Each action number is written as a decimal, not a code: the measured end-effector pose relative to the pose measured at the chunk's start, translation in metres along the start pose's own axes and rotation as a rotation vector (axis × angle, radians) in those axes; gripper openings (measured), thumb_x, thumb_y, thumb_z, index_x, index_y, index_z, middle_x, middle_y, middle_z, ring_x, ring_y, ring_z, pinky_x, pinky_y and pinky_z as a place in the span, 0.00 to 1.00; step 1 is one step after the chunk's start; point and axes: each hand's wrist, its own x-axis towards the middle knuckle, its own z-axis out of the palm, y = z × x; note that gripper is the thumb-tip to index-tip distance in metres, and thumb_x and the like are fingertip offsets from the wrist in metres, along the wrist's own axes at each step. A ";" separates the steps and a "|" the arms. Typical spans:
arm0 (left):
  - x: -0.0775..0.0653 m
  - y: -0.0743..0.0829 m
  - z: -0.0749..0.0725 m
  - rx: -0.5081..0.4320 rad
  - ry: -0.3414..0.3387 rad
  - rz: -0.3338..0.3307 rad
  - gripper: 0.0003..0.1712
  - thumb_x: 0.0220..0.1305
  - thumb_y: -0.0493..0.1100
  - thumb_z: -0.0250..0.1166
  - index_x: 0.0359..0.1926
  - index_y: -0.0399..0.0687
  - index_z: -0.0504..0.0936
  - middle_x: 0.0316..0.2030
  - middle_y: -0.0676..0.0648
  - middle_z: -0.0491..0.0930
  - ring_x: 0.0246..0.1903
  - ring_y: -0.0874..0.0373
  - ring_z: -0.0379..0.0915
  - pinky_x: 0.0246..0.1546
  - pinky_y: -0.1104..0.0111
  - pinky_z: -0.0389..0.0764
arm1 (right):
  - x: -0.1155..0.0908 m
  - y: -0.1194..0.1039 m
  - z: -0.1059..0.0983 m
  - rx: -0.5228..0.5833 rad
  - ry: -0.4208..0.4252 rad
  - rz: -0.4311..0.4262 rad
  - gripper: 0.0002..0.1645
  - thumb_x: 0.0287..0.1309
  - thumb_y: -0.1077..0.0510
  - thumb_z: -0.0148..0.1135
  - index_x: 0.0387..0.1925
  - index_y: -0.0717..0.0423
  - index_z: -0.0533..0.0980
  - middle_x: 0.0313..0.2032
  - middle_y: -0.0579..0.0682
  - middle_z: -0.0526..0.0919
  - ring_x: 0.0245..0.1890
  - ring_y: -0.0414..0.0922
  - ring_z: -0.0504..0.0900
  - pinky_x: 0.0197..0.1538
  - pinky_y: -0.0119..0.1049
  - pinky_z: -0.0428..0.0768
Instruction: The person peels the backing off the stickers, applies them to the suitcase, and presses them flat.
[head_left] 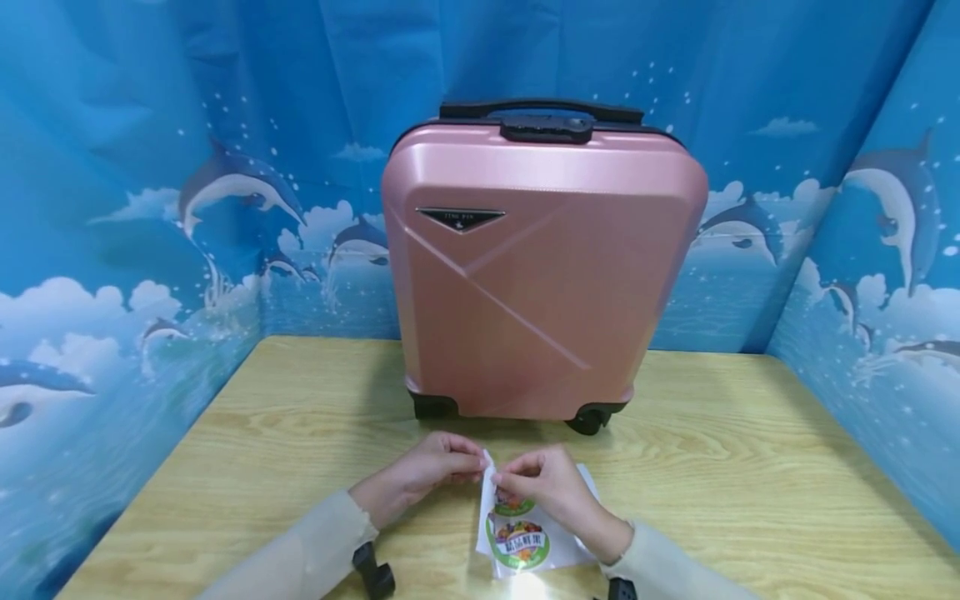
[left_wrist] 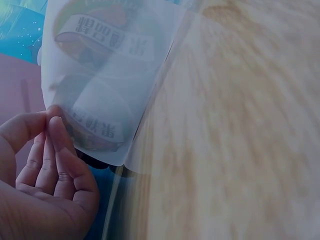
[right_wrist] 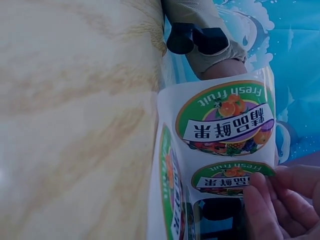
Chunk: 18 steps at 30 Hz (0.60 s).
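A white sheet of oval fruit stickers (head_left: 558, 546) is bent up along its left edge, close over the table in front of the suitcase. My left hand (head_left: 427, 467) pinches that edge between thumb and forefinger; the left wrist view shows the sheet's pale back, with printing showing through. From the other side my right hand (head_left: 558, 492) pinches at the same edge, its fingertips over the end of a green-rimmed sticker (right_wrist: 217, 183). I cannot tell whether this sticker is lifted from its backing. Another sticker (right_wrist: 225, 122) lies flat beside it, marked "Fresh fruit".
A pink hard-shell suitcase (head_left: 540, 283) stands upright on the wood-grain table (head_left: 750, 467) just beyond my hands. Its black wheel (head_left: 587, 419) is close behind the sheet. Blue dolphin-print curtains (head_left: 315, 108) enclose the table at the back and sides.
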 end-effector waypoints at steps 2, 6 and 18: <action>0.000 0.000 -0.001 0.003 -0.002 0.002 0.09 0.57 0.30 0.60 0.39 0.28 0.80 0.26 0.53 0.81 0.27 0.66 0.77 0.33 0.75 0.78 | 0.000 0.001 0.000 0.000 -0.002 0.001 0.12 0.51 0.58 0.68 0.29 0.67 0.82 0.24 0.56 0.85 0.22 0.39 0.81 0.28 0.30 0.81; 0.000 0.001 -0.002 0.012 -0.006 0.010 0.10 0.57 0.31 0.61 0.39 0.28 0.80 0.26 0.54 0.81 0.27 0.66 0.76 0.33 0.76 0.77 | 0.000 0.001 -0.001 -0.007 -0.008 -0.005 0.12 0.52 0.58 0.68 0.29 0.67 0.82 0.24 0.56 0.85 0.21 0.39 0.81 0.28 0.31 0.81; -0.004 0.004 -0.007 0.081 0.026 0.004 0.05 0.54 0.32 0.63 0.33 0.36 0.82 0.26 0.55 0.81 0.25 0.66 0.75 0.31 0.75 0.76 | -0.003 0.005 -0.005 0.040 -0.019 0.038 0.12 0.53 0.59 0.66 0.30 0.68 0.81 0.24 0.56 0.84 0.23 0.42 0.82 0.31 0.30 0.81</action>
